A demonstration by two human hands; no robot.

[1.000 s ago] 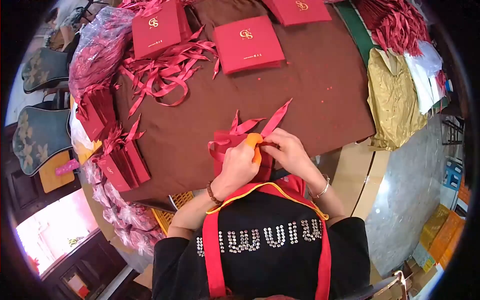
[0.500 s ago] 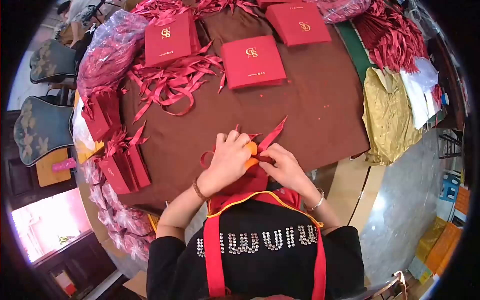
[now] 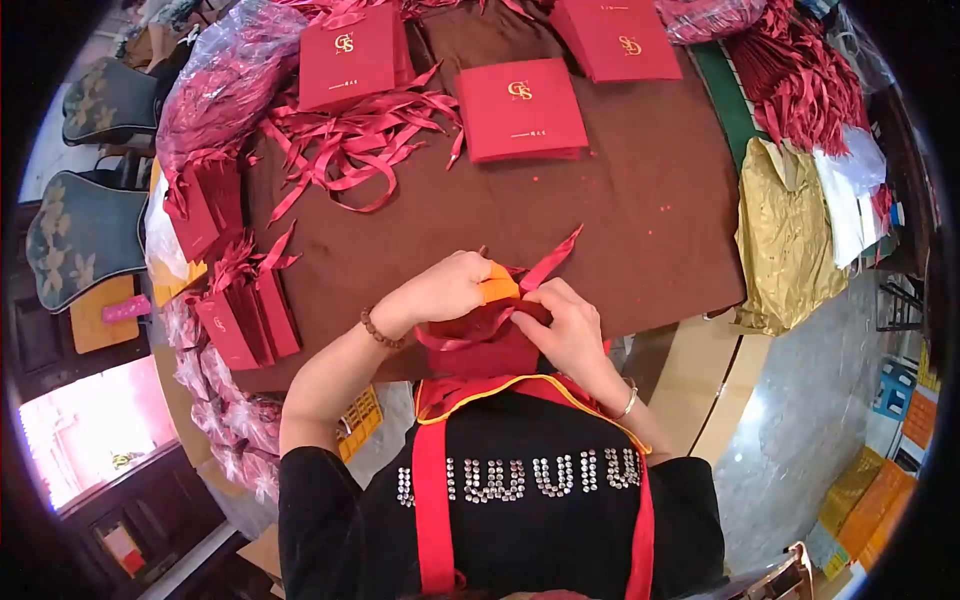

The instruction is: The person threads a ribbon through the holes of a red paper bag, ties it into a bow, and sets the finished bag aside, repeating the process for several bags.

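1. We see a round table under a brown cloth (image 3: 600,200), with chairs at the left edge and a glossy floor at the right.
2. On the cloth lie three flat red boxes with gold logos (image 3: 521,108); loose red ribbons (image 3: 350,150) lie between the two on the left. Folded red bags (image 3: 240,310) stand at the left rim, and a gold fabric heap (image 3: 785,230) hangs off the right rim.
3. The red bag (image 3: 480,345) sits at the near table edge, right against our apron, both hands on it.
4. Left hand (image 3: 445,290): fingers curled closed over the bag's top edge, with an orange finger cot (image 3: 497,285) at the tip. It grips the bag edge; whether it also holds ribbon, we cannot tell.
5. Right hand (image 3: 565,325): pinched shut on the bag's ribbon (image 3: 550,262), whose free end sticks up and away over the cloth.
6. Change since a second ago: the left forearm swung out to the left and the hand rotated, so it now comes in from the side instead of from below. The bag top looks more bunched and lower, and the ribbon loop at its left side looks flatter.
7. Our read: the ribbon is being worked at the bag's mouth, mid-step and not finished, since the tail is still loose.
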